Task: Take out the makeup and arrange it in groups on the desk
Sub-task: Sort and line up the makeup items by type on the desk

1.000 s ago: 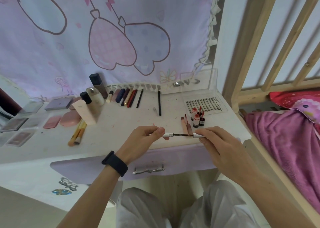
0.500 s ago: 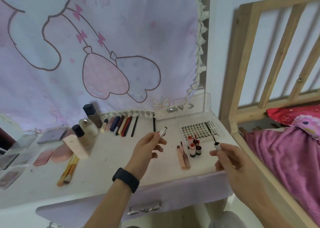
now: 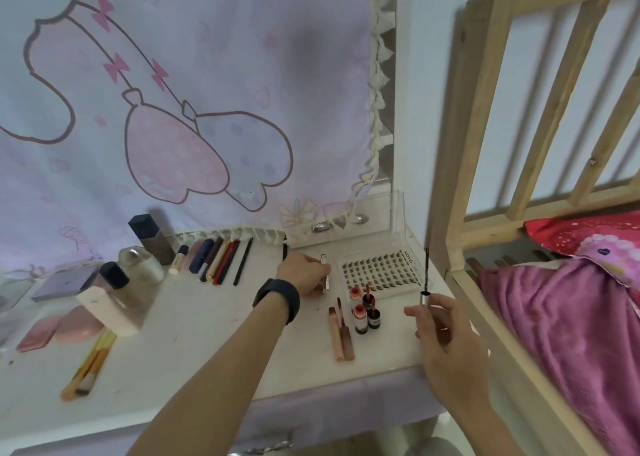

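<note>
Since a moment ago the left hand (image 3: pixel 303 275) has carried the silver tube (image 3: pixel 324 273) down onto the desk (image 3: pixel 194 345), fingers closed around it, while the right hand (image 3: pixel 446 331) pinches the wand (image 3: pixel 426 277) upright beside the lash tray (image 3: pixel 381 272).

Pink-and-lilac cartoon curtain (image 3: pixel 207 109), white desk (image 3: pixel 194 345), magenta blanket (image 3: pixel 568 334)

Makeup on white desk (image 3: pixel 194 345) — pencils (image 3: pixel 221 260) in a row at back, lip tubes (image 3: pixel 341 334) and small bottles (image 3: pixel 365 312) grouped right, brushes (image 3: pixel 90 362) left, palettes (image 3: pixel 65 279) far left — mascara wand (image 3: pixel 426 272) held upright, its tube (image 3: pixel 325 275) apart
</note>
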The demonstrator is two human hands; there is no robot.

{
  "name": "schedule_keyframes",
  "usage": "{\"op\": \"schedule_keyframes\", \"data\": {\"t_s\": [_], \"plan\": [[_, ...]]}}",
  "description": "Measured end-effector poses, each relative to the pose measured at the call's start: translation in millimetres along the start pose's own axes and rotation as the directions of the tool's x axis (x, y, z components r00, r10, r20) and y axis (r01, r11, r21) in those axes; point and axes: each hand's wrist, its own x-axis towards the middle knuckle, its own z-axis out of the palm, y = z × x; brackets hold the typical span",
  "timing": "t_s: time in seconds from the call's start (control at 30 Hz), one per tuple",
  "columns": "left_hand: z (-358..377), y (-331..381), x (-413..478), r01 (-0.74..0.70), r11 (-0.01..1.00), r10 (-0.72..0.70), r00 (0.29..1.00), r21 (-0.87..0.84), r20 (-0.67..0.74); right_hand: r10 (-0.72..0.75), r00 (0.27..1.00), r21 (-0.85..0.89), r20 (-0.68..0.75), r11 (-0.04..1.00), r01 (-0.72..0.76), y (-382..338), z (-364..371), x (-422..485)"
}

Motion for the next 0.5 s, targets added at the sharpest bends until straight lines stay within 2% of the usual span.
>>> {"op": "schedule_keyframes", "data": {"t_s": [0.23,0.5], "plan": [[7.8,11.6,6.9,-0.006,0.998,0.011,0.997,0.065,-0.079,-0.053,0.997,-0.055,-0.047,0.997,0.050,-6.9,1.2,-4.3],[13.6,9.0,7.7,-0.011,0.999,0.017,0.991,0.042,-0.136,-0.071,0.996,-0.084,-0.060,0.994,0.066,-5.2,2.8,-4.3]]}}
